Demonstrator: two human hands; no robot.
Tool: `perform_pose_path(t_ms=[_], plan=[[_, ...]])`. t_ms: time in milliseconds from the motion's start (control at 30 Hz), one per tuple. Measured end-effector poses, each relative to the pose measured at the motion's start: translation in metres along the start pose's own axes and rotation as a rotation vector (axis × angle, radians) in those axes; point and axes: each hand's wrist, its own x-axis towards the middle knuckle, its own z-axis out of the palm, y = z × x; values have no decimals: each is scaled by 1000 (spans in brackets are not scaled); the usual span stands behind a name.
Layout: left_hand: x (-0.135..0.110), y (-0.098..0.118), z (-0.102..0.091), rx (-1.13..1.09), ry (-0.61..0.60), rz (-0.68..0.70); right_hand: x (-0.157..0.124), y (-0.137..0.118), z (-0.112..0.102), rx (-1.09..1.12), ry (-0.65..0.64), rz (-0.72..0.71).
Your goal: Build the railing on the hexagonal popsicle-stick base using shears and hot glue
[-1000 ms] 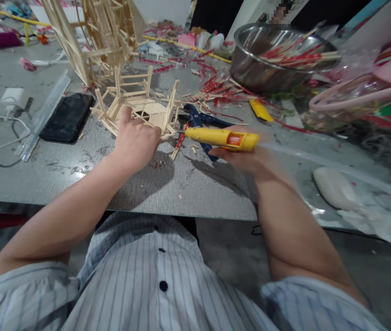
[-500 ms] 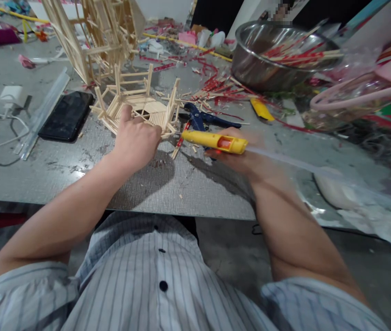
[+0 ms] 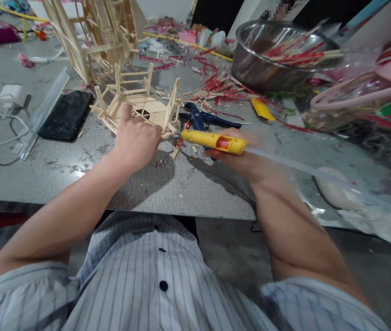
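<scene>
My left hand [image 3: 136, 140] is closed on the near edge of a small many-sided model of wooden sticks [image 3: 150, 106], with short posts and rails around its floor. The thumb lies over the floor, and the other fingertips are partly hidden. A yellow hot glue gun [image 3: 209, 140] is gripped in my right hand [image 3: 240, 158], its nozzle pointing left, close to the model's right front edge. From its back end trails a long clear glue stick [image 3: 295, 164]. Behind the gun lie dark blue cutters [image 3: 197, 117], partly covered, and a few sticks with red paper [image 3: 180, 141].
A taller stick structure [image 3: 95, 41] stands behind the model. To the left are a black phone [image 3: 67, 116] and a white charger [image 3: 12, 95] with cables. A steel bowl [image 3: 257, 69] holding red-wrapped sticks and a pink-rimmed basket [image 3: 360, 99] stand to the right.
Almost nothing differs. The clear glue stick behind the gun has shifted slightly; my left hand and the stick model stay in place.
</scene>
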Motion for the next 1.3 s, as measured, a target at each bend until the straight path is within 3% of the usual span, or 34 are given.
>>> perform_pose_path(t_ms=[233, 500, 667, 800, 967, 1133, 1300], plan=[[-2, -4, 10, 1, 144, 50, -1, -1, 0, -65, -4, 0], [2, 3, -3, 12, -67, -31, 2, -12, -8, -112, -70, 19], [1, 2, -2, 59, -46, -7, 1, -8, -6, -118, -89, 34], [0, 1, 1, 41, 55, 24, -1, -3, -4, -112, -15, -40], [0, 2, 0, -9, 26, -15, 1, -2, 2, -179, 108, -216], [0, 2, 0, -41, -19, -35, 4, -8, 0, -214, 102, -278], [0, 1, 2, -82, 63, -35, 3, -7, -2, -189, 77, -245]])
